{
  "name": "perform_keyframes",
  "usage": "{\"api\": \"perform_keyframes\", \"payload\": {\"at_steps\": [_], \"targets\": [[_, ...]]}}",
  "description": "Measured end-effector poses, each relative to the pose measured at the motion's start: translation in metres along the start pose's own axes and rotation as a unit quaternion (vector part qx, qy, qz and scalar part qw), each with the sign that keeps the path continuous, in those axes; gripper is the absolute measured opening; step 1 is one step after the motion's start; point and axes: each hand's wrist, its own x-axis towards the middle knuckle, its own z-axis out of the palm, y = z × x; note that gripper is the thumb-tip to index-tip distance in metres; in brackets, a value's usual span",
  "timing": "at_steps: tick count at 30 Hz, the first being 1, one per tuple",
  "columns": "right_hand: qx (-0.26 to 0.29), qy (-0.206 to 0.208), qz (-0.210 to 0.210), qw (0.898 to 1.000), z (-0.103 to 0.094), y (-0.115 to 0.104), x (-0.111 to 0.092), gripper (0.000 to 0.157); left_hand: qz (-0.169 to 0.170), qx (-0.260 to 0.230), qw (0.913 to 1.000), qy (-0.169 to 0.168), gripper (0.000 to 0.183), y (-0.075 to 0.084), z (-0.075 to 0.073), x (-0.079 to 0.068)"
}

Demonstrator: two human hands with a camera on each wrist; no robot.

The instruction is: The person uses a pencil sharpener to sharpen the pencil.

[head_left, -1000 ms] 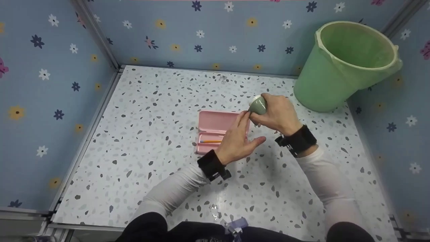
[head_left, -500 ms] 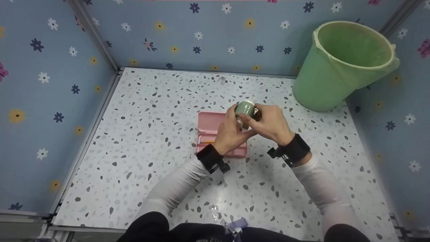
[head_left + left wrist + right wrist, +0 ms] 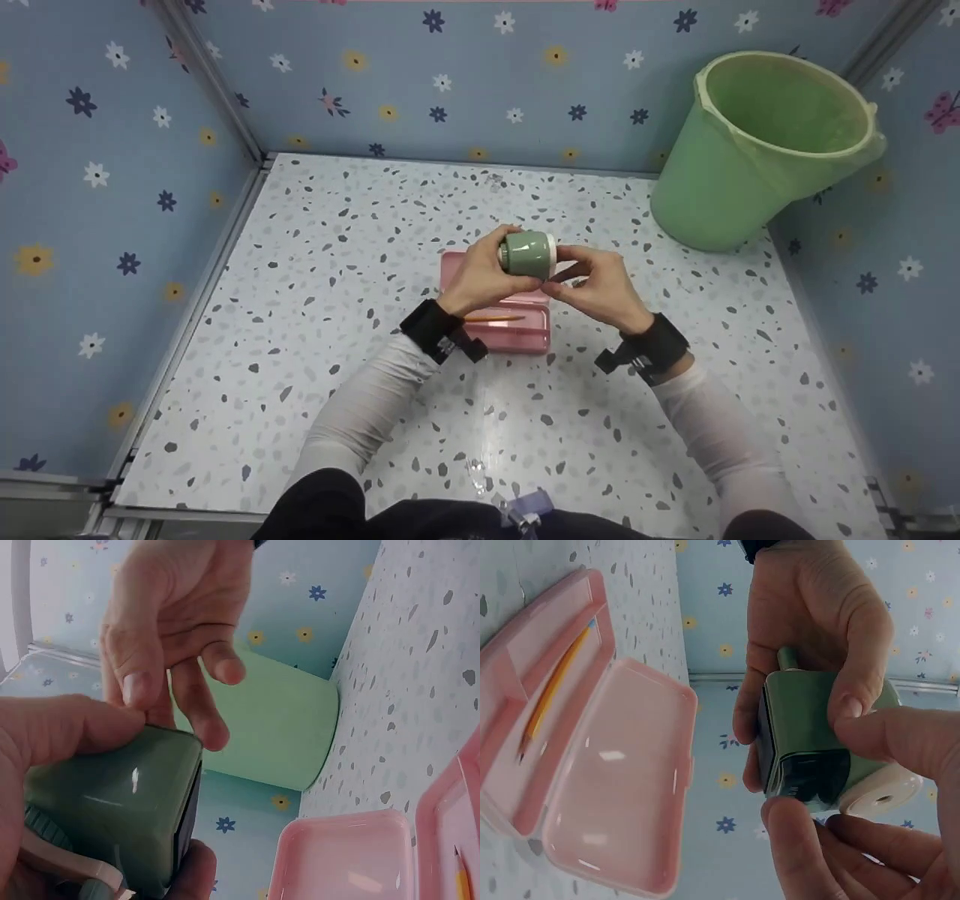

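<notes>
A green hand-crank pencil sharpener (image 3: 528,255) with a cream front is held up above the table. My left hand (image 3: 478,274) grips its body, thumb along one side. At the cream end, my right hand (image 3: 602,289) pinches the sharpener between thumb and fingers. The right wrist view shows a round hole in the cream front (image 3: 883,799) and a dark drawer (image 3: 810,776) in the body. The crank handle (image 3: 71,862) shows beside my left palm. Below, an open pink pencil case (image 3: 517,343) lies on the table with a yellow pencil (image 3: 555,690) in it.
A tall green bin (image 3: 720,172) stands at the back right corner. Flower-patterned panels (image 3: 480,82) wall in the speckled white table (image 3: 300,300) at the back and sides. A purple clip-like thing (image 3: 529,506) is at the near edge by the body.
The sharpener has moved left and turned, its cream end now facing right. My left hand, straight-fingered before, has taken hold of it, while the right hand has shifted to its cream end.
</notes>
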Motion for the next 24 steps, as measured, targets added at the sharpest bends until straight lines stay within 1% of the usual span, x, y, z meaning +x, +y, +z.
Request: {"api": "perform_keyframes", "payload": {"at_steps": [3, 5, 7, 8, 11, 13, 16, 20, 24], "targets": [[0.045, -0.021, 0.016, 0.999, 0.002, 0.001, 0.000, 0.048, -0.006, -0.047, 0.9978, -0.047, 0.064, 0.011, -0.008, -0.004], [0.068, -0.029, 0.016, 0.997, 0.003, 0.004, 0.001, 0.048, -0.011, -0.065, 0.9951, -0.073, 0.062, 0.018, -0.013, -0.007], [0.088, -0.037, 0.015, 0.995, 0.004, 0.008, 0.001, 0.048, -0.016, -0.067, 0.9928, -0.098, 0.059, 0.025, -0.017, -0.010], [0.097, -0.041, 0.013, 0.994, 0.005, 0.010, 0.002, 0.048, -0.018, -0.065, 0.9919, -0.108, 0.058, 0.026, -0.018, -0.011], [0.119, -0.047, 0.003, 0.992, 0.008, 0.015, 0.002, 0.044, -0.021, -0.054, 0.9903, -0.126, 0.055, 0.030, -0.020, -0.013], [0.124, -0.048, -0.006, 0.991, 0.009, 0.017, 0.002, 0.041, -0.017, -0.048, 0.9902, -0.130, 0.054, 0.032, -0.019, -0.014], [0.116, -0.043, -0.025, 0.992, 0.009, 0.017, 0.002, 0.037, -0.007, -0.047, 0.9916, -0.120, 0.054, 0.030, -0.016, -0.014], [0.093, -0.041, -0.039, 0.994, 0.006, 0.015, 0.003, 0.037, -0.007, -0.032, 0.9939, -0.105, 0.055, 0.020, -0.010, -0.014], [0.091, -0.057, -0.045, 0.993, 0.003, 0.014, 0.005, 0.037, -0.010, -0.013, 0.9944, -0.104, 0.058, 0.009, -0.009, -0.013]]}}
